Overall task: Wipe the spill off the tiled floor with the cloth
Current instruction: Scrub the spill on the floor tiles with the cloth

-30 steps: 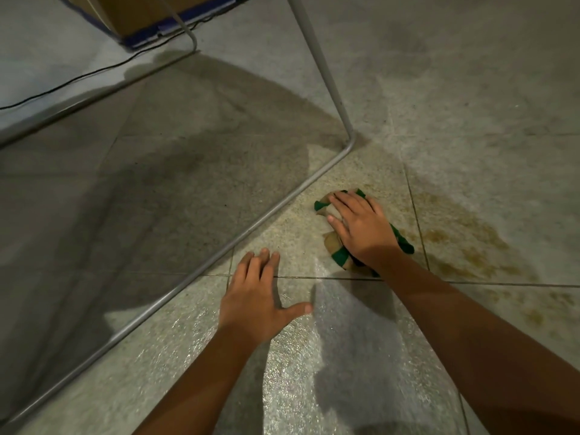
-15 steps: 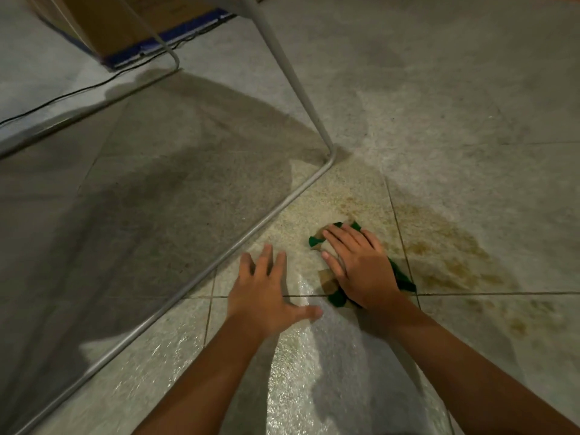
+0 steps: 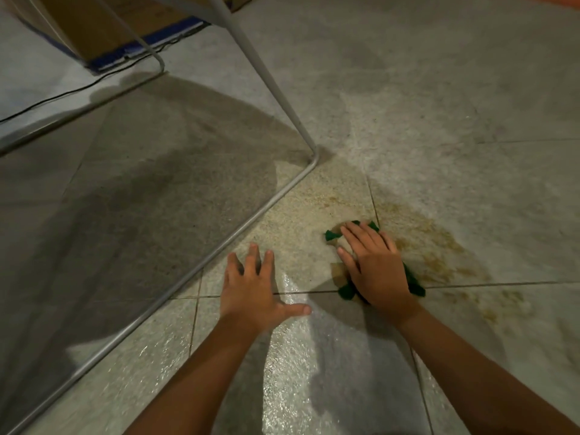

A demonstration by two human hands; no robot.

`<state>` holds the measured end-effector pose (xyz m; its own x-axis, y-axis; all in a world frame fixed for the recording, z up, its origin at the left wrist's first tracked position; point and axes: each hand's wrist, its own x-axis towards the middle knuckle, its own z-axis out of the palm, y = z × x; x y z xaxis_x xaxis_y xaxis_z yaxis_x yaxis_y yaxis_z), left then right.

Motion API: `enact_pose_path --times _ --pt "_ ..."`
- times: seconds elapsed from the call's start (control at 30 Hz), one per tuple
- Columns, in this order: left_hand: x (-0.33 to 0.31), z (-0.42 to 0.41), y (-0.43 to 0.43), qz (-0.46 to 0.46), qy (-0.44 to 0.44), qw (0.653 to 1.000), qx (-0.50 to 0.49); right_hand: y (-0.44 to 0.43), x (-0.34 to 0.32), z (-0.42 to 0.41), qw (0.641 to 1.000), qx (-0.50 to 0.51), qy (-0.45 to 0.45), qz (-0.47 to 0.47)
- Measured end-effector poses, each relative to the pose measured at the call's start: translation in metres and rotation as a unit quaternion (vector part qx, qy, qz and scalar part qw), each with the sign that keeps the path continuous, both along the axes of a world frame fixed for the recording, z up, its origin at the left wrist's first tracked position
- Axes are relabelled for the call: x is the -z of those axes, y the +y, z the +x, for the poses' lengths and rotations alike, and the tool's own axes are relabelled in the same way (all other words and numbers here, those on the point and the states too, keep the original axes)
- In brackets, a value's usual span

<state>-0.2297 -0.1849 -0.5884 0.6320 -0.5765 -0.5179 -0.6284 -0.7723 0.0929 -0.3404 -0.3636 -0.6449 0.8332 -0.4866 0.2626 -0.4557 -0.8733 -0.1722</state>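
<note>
- Your right hand (image 3: 373, 271) lies flat with its fingers stretched out, pressing the green cloth (image 3: 346, 290) against the tiled floor (image 3: 439, 105); it covers the cloth without curling around it.
- The cloth sits just above a grout line, with green corners poking out beyond your fingertips and wrist.
- The brownish spill (image 3: 433, 246) spreads to the right of the cloth, touching its edge and running over the grout line.
- Your left hand (image 3: 254, 290) is open, palm down on the floor, thumb out, beside the metal frame (image 3: 219, 249).
</note>
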Motion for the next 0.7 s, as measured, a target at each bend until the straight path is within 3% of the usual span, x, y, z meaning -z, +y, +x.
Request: enact_pose_path --times 0.37,0.7 --pt "-0.007 -0.01 -0.003 -0.008 -0.007 1.0 -0.013 0.015 -0.004 -0.019 0.997 -0.081 0.002 0.0" --pt "-0.004 -0.077 -0.004 -0.047 -0.017 0.997 0.052 -0.003 -0.004 -0.053 0.998 0.035 0.042 0.013"
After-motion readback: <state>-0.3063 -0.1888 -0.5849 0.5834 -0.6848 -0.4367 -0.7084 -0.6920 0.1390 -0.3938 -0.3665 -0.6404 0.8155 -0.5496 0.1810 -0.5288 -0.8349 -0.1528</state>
